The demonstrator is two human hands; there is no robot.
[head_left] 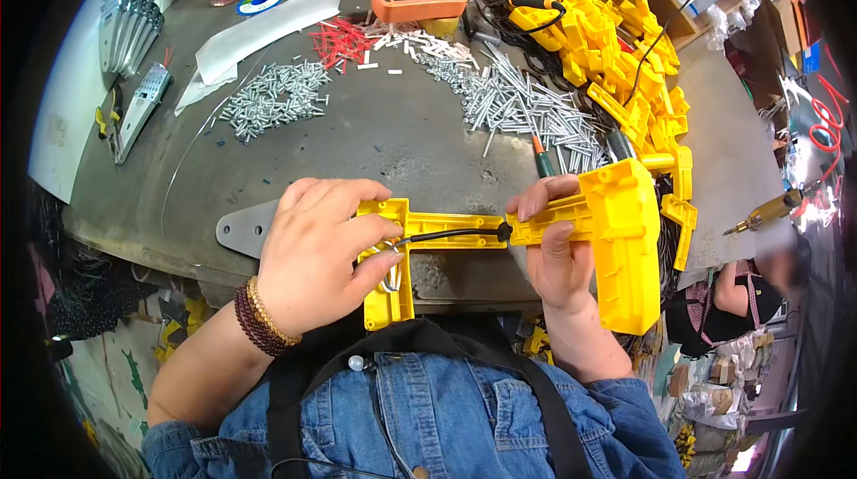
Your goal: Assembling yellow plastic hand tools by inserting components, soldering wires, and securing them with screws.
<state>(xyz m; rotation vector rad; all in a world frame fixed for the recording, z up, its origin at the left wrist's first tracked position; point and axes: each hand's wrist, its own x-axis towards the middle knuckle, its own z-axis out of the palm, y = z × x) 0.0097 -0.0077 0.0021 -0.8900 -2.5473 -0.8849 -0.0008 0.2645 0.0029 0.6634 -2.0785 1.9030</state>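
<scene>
My left hand is over a T-shaped yellow plastic housing, its thumb and forefinger closed on thin wires inside. A short black cable runs from there along the channel of the stem. At its other end a black grommet sits beside my right hand. That hand grips a second yellow plastic housing, thumb on one side and fingers on the other. A flat metal plate with holes sticks out from behind my left hand; its other end is hidden.
Loose screws and longer bolts lie across the bench. Behind them are red sleeves and an orange multimeter. Yellow housings are heaped at the right, near a hanging power screwdriver. Cutters lie left. Another person sits at right.
</scene>
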